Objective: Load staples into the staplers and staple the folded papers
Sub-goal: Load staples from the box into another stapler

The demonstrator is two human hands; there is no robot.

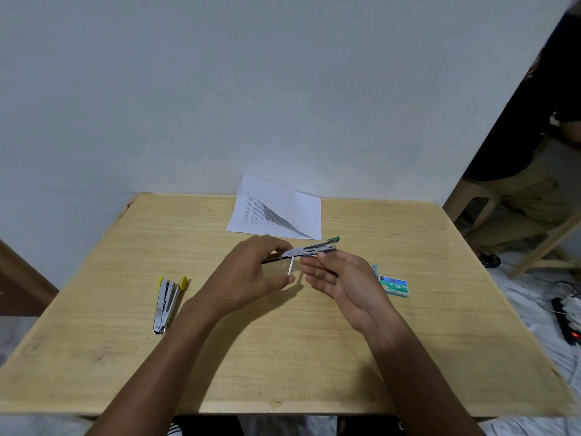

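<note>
Two hands meet at the centre of the frame over a pale wooden table (283, 357). The left hand (248, 272) has its fingers curled round the rear end of a green-tipped stapler (309, 249), held open and level just above the tabletop. The right hand (342, 281) lies palm up with fingers nearly straight, their tips touching the stapler's underside. A short silver piece (290, 266) hangs down from the stapler between the hands; whether it is a staple strip or part of the mechanism cannot be made out.

This looks like the loading step for the first stapler. The next move probably calls for a staple strip from the staple box (394, 286), which lies on the table just right of the right hand, then closing the stapler.

A yellow-tipped stapler (166, 303) lies opened at centre left of the frame, well apart from the hands. The folded paper (292, 206) rests at upper centre, at the table's far edge against the wall, near the stapler's green tip.

Bare wood lies below the hands towards the near edge. The box sits in from the right edge.
</note>
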